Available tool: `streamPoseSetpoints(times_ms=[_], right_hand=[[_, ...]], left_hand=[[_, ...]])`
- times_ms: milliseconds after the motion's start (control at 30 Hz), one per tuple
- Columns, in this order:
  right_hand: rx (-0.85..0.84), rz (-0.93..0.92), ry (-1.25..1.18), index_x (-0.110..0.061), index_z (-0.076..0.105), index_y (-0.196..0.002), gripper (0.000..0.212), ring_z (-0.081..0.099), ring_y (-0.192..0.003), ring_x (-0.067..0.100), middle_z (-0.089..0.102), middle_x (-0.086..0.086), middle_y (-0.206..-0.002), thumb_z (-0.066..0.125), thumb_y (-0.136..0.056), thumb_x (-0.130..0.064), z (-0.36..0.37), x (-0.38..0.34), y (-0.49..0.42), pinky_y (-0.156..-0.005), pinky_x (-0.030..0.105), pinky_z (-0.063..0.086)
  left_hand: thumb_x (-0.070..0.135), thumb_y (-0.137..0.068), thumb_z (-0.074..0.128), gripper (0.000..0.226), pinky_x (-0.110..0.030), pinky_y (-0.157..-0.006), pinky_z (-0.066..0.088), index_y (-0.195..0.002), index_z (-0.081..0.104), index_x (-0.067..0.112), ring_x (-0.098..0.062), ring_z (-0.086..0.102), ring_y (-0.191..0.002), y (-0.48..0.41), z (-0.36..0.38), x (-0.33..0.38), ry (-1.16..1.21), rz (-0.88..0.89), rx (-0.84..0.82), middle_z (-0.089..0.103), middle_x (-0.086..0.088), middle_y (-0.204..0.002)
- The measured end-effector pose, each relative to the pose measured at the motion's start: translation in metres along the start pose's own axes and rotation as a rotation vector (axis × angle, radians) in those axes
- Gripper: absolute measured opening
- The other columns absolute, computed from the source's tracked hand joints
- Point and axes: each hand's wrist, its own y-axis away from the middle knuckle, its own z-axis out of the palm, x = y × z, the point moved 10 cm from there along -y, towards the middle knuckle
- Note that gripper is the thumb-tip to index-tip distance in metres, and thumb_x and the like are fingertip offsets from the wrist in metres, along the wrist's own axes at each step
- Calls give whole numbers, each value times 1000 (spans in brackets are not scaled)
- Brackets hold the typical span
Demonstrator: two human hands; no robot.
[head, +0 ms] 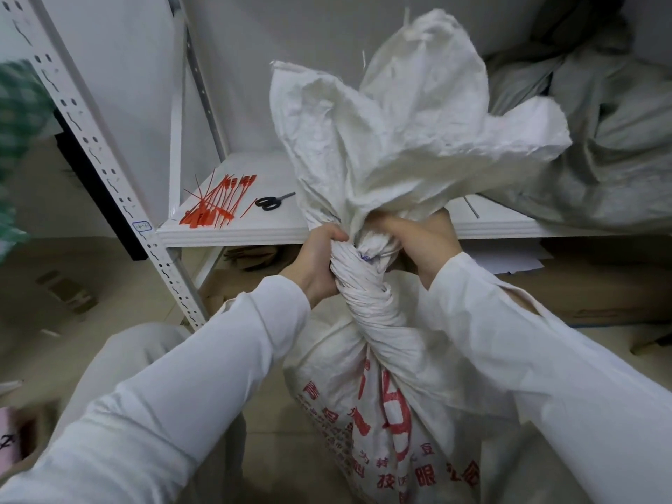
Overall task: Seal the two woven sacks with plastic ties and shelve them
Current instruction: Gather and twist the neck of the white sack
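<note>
sack position: the white woven sack (pixel 381 412) stands on the floor in front of the person, between both sleeved arms and just before the shelf board (pixel 232 232).
long axis: upright, running from the bulging body at the bottom up to the mouth; it leans a little towards the shelf.
neck: the twisted neck (pixel 363 296) is wound into a tight rope-like coil, and the flared mouth (pixel 400 132) fans out above it, pointing up.
left hand: the left hand (pixel 320 260) is clenched round the neck from the left side.
right hand: the right hand (pixel 422 241) clasps the top of the twist from the right, just under the flare.
sack contents: hidden by the closed neck; the body looks full.
on the shelf board: a loose bundle of red plastic ties (pixel 214 205) near the left edge, black scissors (pixel 271 202) just beside them, and a grey sack (pixel 600 158) slumped at the right.
under the shelf: flattened cardboard (pixel 600 296).
writing on sack: red print with large figures and rows of chinese characters, too creased to read.
writing on post: a small label (pixel 142 226) on the perforated upright post (pixel 109 176), blue handwriting too small to read.
</note>
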Motion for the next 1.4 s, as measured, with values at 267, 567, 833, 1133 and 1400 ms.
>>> streamPoseSetpoints(times_ms=[267,567,833,1133,1400], right_hand=[[389,-200,548,-1,60,-79,15,63,-98,34,69,18,-98,67,-78,-13,-31,-40,6,-86,37,51],[64,-294,526,-17,53,-53,22,57,-61,16,58,-7,-53,63,-67,-31,6,-42,11,-59,25,45],[-185,-219,221,9,66,-72,26,60,-74,25,64,29,-74,56,-66,-14,16,-30,11,-72,32,47],[131,271,29,-11,56,-97,44,64,-92,21,66,4,-93,85,-69,-29,-41,24,2,-89,35,53],[-30,172,43,-3,65,-111,42,70,-73,13,72,7,-93,79,-71,1,-18,18,0,-52,22,55]], left_hand=[[31,-61,80,42,-37,-75,51,-86,50,15,-24,62,-83,2,-1,35,-492,532,274,59,-6,-83],[41,-59,55,29,-34,-70,54,-81,62,24,-20,66,-84,26,59,40,-1174,733,127,69,0,-81],[21,-63,80,34,-56,-84,55,-90,72,4,-32,71,-90,-4,25,18,-396,517,27,74,-16,-89],[18,-86,71,51,-41,-104,45,-131,55,1,-27,61,-118,-35,9,-9,56,215,-183,64,-15,-127],[17,-97,55,43,-39,-102,48,-137,50,1,-31,54,-126,-35,12,-33,-174,-22,-296,55,-19,-136]])
